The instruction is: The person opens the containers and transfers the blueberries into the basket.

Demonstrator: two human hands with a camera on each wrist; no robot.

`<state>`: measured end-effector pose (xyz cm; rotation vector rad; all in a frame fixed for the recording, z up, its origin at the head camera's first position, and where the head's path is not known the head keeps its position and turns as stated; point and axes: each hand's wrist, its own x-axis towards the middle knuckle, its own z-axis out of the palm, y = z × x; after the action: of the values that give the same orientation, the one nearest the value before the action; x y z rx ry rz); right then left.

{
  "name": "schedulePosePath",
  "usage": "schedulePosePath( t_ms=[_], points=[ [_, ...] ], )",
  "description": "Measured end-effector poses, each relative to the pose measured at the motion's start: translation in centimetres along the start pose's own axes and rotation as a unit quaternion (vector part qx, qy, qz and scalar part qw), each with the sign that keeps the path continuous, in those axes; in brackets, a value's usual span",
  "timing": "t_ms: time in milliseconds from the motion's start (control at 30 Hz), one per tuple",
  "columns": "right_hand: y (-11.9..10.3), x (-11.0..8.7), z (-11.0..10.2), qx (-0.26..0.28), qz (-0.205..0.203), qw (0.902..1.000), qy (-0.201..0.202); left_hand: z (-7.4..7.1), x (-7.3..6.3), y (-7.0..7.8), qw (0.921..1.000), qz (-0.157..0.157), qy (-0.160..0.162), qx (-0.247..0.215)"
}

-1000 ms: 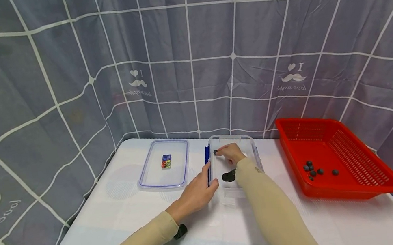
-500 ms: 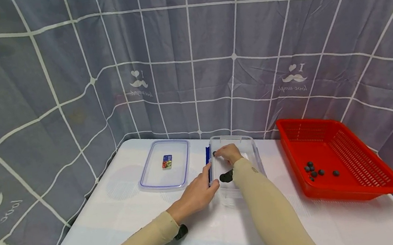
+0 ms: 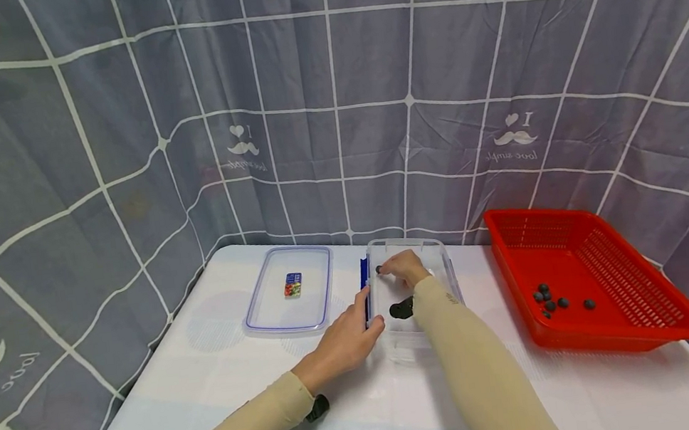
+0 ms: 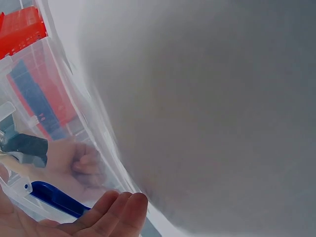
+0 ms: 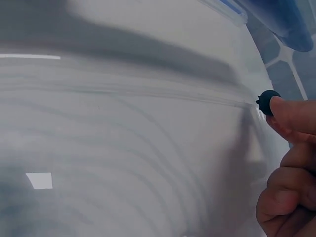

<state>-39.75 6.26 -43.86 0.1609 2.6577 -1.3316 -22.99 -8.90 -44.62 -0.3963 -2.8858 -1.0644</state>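
My right hand [image 3: 404, 266] is inside a clear plastic food container [image 3: 439, 261]. It pinches a blueberry [image 5: 268, 102] between thumb and index finger, close to the container's far left wall. The berry's crown faces away from the fingertips in the right wrist view. On the container's left outer side rests my left hand [image 3: 348, 334], its fingers extended along the wall beside a blue latch [image 3: 364, 273]. Through the clear wall, the left wrist view shows the curled fingers of the right hand.
A clear lid [image 3: 265, 303] with a blue seal lies left of the container, a small colourful label [image 3: 293, 285] on it. To the right stands a red plastic basket [image 3: 624, 335] with several blueberries [image 3: 549, 306]. A grey checked curtain [image 3: 373, 132] hangs behind the table.
The right hand shifts slightly left with the blueberry, then back a little to the right. The left hand stays at the container's side.
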Motion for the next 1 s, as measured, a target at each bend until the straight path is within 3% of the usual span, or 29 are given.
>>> schedulePosePath(
  t_ms=[200,433,700,1000],
  points=[
    [-0.2,0.2,-1.7,-0.03,-0.021,0.9992,-0.015,0.1,0.0,-0.1,1.0,-0.009,-0.001,0.003],
    [-0.8,0.1,-4.1,-0.002,-0.036,0.998,-0.052,0.2,0.1,-0.4,1.0,-0.007,-0.002,0.005],
    [-1.3,-0.8,-7.4,-0.016,-0.077,0.9924,-0.095,0.1,0.0,-0.1,0.9998,-0.019,-0.009,-0.004],
    [-1.2,-2.5,-11.7,-0.037,-0.11,0.9888,-0.094,0.2,0.0,0.1,0.9999,-0.008,-0.005,-0.004]
  ],
)
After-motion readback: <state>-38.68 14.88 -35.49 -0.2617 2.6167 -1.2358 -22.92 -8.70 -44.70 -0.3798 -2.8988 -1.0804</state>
